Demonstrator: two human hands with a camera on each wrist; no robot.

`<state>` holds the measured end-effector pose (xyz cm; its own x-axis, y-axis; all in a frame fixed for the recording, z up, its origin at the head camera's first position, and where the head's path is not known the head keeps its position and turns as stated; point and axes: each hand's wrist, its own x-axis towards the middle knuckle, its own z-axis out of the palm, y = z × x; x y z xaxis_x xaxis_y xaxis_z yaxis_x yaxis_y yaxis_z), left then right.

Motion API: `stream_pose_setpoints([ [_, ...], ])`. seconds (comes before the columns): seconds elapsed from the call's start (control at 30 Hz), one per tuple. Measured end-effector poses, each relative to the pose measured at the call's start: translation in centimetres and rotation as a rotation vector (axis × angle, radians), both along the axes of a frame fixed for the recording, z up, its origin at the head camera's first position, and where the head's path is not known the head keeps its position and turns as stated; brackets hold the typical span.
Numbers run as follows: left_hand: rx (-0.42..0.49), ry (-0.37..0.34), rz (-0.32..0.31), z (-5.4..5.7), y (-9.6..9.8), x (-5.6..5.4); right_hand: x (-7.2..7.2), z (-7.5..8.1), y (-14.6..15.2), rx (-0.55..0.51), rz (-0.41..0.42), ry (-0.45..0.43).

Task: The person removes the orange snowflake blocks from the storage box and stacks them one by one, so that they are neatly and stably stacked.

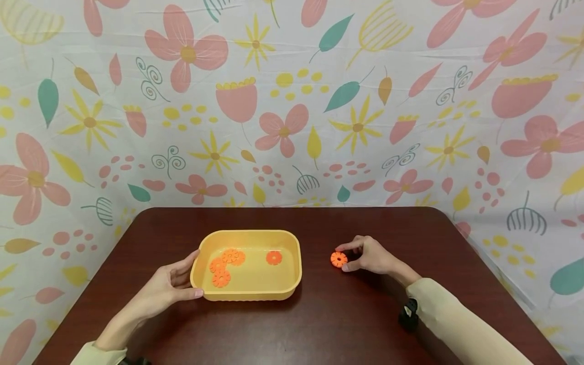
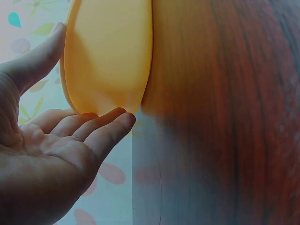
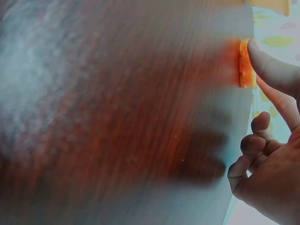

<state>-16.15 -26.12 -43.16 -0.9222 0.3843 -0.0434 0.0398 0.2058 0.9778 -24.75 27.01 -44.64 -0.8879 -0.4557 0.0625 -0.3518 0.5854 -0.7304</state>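
A yellow plastic tub stands on the table, left of the middle, with several orange notched discs lying on its floor. My left hand holds the tub's left end, thumb at the near corner and fingers along the side. The left wrist view shows that hand with its fingertips against the tub wall. Right of the tub, my right hand pinches another orange notched disc between thumb and index finger, low at the tabletop. From the right wrist, this disc appears edge-on; the other fingers curl loosely.
The dark brown wooden table has a glossy top with rounded far corners. Behind it hangs a white cloth printed with flowers and leaves. A dark band sits at my right wrist.
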Motion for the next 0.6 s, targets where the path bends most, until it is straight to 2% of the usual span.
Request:
stream_pose_setpoints([
  [0.37, 0.007, 0.002, -0.001, -0.1, 0.0, 0.0, -0.5, 0.4, 0.3, 0.034, -0.006, 0.036],
  [0.6, -0.006, 0.001, 0.003, 0.1, 0.0, 0.0, -0.7, 2.2, -0.8, 0.030, 0.014, 0.062],
])
